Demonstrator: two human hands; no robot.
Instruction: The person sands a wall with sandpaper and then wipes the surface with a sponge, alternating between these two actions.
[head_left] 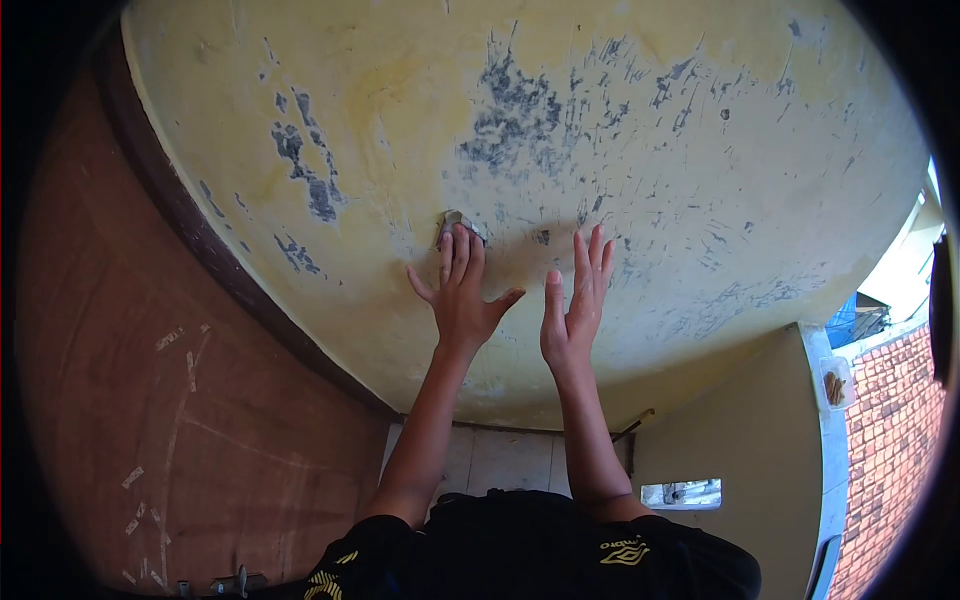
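My left hand [462, 295] presses a small crumpled greyish piece [453, 219] flat against the yellowish wall [390, 120], its middle fingers over the piece and its thumb and little finger spread. The piece looks like worn sandpaper or cloth; I cannot tell which. To the right, my right hand [578, 305] is raised in front of the wall with fingers extended and nothing in it. Whether it touches the wall I cannot tell. Dark scraped patches [510, 115] mark the paint above both hands.
A reddish-brown door [130, 350] with bits of tape and a handle [238, 582] is at the left. Pale floor tiles [510, 460] show below. On the right are a ledge [828, 450] with a small container [836, 384], and a tiled roof [890, 430].
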